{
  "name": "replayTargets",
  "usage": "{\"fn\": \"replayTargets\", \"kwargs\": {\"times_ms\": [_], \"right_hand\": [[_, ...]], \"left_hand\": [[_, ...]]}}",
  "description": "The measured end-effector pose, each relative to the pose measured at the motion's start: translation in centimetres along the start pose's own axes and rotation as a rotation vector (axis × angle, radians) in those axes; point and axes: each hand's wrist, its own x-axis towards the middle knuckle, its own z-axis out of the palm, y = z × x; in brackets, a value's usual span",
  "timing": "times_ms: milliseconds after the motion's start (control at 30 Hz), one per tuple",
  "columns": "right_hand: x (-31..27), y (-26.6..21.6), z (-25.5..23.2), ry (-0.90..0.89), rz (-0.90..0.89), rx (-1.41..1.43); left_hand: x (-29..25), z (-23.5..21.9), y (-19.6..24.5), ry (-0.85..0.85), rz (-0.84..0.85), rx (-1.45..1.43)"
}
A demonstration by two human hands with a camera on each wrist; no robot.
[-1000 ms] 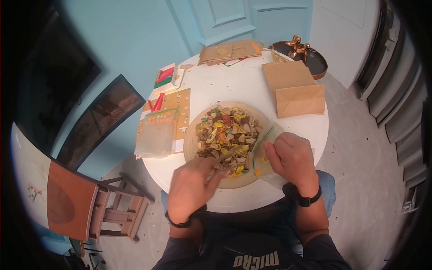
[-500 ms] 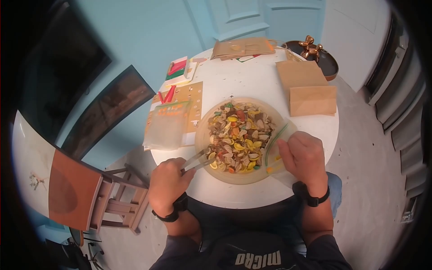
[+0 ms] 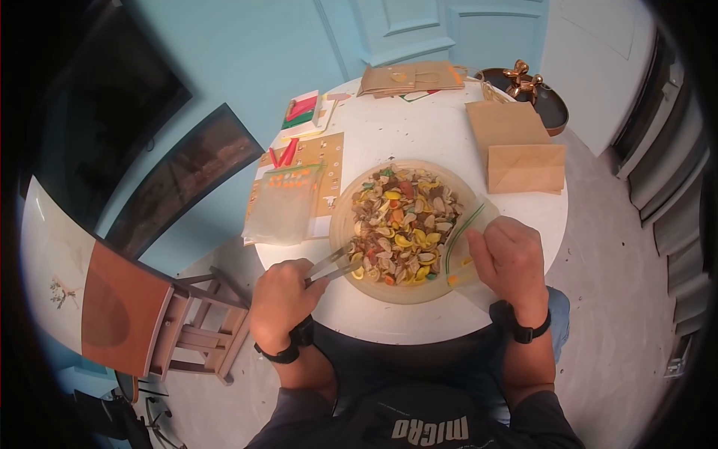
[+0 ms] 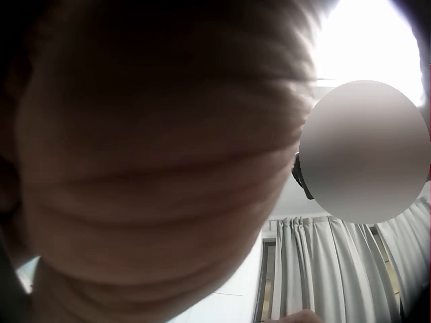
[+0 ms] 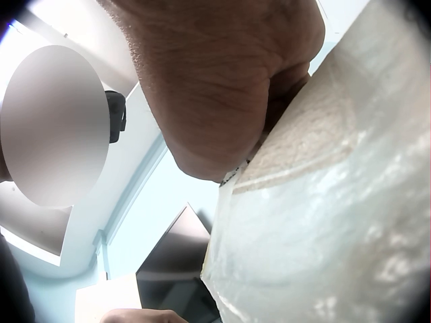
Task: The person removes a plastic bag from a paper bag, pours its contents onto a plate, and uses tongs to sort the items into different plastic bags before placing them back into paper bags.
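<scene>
In the head view, a round pale dish [image 3: 340, 224] sits on the white table [image 3: 366, 322], near the edge closest to the person, heaped with dried pieces [image 3: 404, 228]: beige, brown, bright yellow, with bits of orange, red and green. I couldn't count them. The left hand [image 3: 283, 299] grips one pair of metal tongs [image 3: 329, 263], prongs apart, tips over the dish's left side. The right hand [image 3: 512, 262] is curled tight, pinching one clear bag [image 3: 461, 262] with a green strip, a few yellow-orange bits showing in it, by the dish's right rim. That hand hides part of the bag; the left covers the tongs' handle end.

Farther left lies another zip bag [image 3: 280, 213], orange marks along its top, near some pink sticks [image 3: 284, 153]. A folded brown paper bag [image 3: 526, 168] lies at the right, a brown paper stack [image 3: 411, 78] at the far edge.

In the left wrist view, skin blocks most everything, with curtains [image 4: 337, 262] behind; I can't tell the grip from there.

In the right wrist view, the hand bends over the clear bag's edge, the crinkled plastic filling the right side.
</scene>
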Motion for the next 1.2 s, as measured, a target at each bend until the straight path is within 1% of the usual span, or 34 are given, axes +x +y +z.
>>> {"fn": "replayTargets", "kwargs": {"times_ms": [200, 400, 500, 600, 700, 800, 900, 1000, 1100, 1200], "right_hand": [[0.1, -0.1, 0.1, -0.004, 0.0, -0.002], [0.1, -0.2, 0.2, -0.014, 0.003, 0.002], [0.1, -0.2, 0.3, -0.011, 0.001, 0.003], [0.2, -0.3, 0.3, -0.014, 0.001, 0.006], [0.2, -0.3, 0.4, -0.013, -0.001, 0.011], [0.1, -0.4, 0.4, -0.007, -0.003, 0.019], [0.1, -0.3, 0.4, -0.004, -0.003, 0.023], [0.2, -0.3, 0.5, -0.001, -0.009, 0.025], [0.0, -0.3, 0.7, 0.0, -0.012, 0.034], [0.0, -0.4, 0.6, 0.0, -0.012, 0.038]], "left_hand": [[0.1, -0.3, -0.7, -0.008, -0.007, -0.02], [0.9, 0.5, -0.9, 0.025, 0.087, -0.009], [0.9, 0.3, -0.5, 0.024, 0.06, 0.008], [0.9, 0.3, -0.7, 0.038, 0.079, 0.02], [0.9, 0.2, -0.7, 0.07, 0.103, 0.036], [0.7, 0.0, -0.9, 0.155, 0.109, -0.039], [0.5, -0.6, -0.2, 0.196, 0.045, -0.076], [0.5, -1.0, 0.6, 0.271, 0.099, -0.144], [0.4, -0.7, 2.8, 0.368, 0.139, -0.307], [0.5, 0.0, 5.4, 0.303, 0.223, -0.397]]}}
